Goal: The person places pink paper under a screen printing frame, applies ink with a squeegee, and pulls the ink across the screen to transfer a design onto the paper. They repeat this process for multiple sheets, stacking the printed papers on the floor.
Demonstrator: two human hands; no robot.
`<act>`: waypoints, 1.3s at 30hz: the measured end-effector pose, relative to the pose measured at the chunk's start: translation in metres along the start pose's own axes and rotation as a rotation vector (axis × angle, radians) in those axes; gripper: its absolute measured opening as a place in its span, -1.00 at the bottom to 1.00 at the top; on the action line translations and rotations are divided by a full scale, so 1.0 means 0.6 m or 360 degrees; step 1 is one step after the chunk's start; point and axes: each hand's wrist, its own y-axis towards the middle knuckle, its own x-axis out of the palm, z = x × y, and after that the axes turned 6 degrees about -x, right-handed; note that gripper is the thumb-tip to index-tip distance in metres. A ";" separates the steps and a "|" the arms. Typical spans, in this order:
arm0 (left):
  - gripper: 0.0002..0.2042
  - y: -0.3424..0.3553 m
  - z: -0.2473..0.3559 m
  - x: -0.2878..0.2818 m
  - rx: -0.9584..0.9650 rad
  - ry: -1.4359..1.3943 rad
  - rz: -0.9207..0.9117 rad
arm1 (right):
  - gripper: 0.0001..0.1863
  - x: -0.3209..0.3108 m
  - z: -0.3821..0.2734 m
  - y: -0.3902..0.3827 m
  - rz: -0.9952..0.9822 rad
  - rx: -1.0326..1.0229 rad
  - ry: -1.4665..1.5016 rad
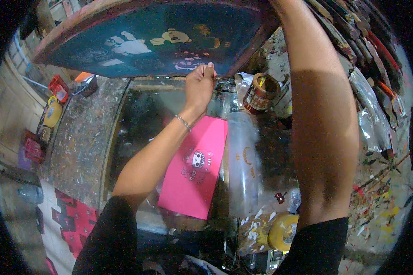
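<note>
My left hand (201,86) is closed, thumb uppermost, in front of the lower edge of a raised printing screen (160,23). Whatever its fingers may hold is hidden. The screen's dark mesh carries pale cartoon figures inside a wooden frame. My right forearm (323,114) reaches up past the screen's right end, and its hand lies beyond the top of the picture. Below my left wrist, a bright pink sheet (181,192) with a small black-and-white cartoon print lies on the dark printing board (137,123). Beside it rests a translucent plastic strip (243,183) with orange marks.
An open, paint-stained can (257,96) stands right of the board. A yellow round lid or roll (282,233) sits near the front right. Paint-crusted squeegees or sticks (371,41) line the right side. Printed red-and-white pieces (69,220) lie at lower left, with a yellow container (53,113) behind.
</note>
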 end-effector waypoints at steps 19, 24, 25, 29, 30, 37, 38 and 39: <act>-0.79 -0.047 -0.071 -0.078 -0.0526 0.0230 -0.0168 | -0.26 -0.024 0.012 0.008 -0.0068 -0.0122 0.0097; -0.65 -0.092 -0.072 -0.233 -0.0146 0.0858 0.0184 | -0.26 -0.025 0.007 0.008 -0.0071 -0.0143 0.0116; -0.67 -0.103 -0.065 -0.274 -0.0120 0.1141 0.0270 | -0.27 -0.025 0.008 0.007 -0.0074 -0.0135 0.0113; -0.44 -0.160 -0.042 -0.456 0.0381 0.2702 -0.0016 | -0.27 -0.029 0.014 0.001 -0.0067 -0.0118 0.0107; -0.40 -0.177 -0.037 -0.475 0.0134 0.2827 -0.0067 | -0.27 -0.032 0.020 -0.004 -0.0057 -0.0104 0.0096; -0.37 -0.235 -0.012 -0.516 -0.0334 0.2929 -0.0328 | -0.28 -0.003 0.080 -0.059 0.0041 0.0051 0.0016; -0.38 -0.234 -0.015 -0.520 -0.0359 0.2940 -0.0339 | -0.28 -0.004 0.084 -0.064 0.0075 0.0074 0.0016; -0.39 -0.244 -0.012 -0.539 -0.0421 0.2971 -0.0341 | -0.28 0.000 0.090 -0.070 0.0098 0.0112 0.0023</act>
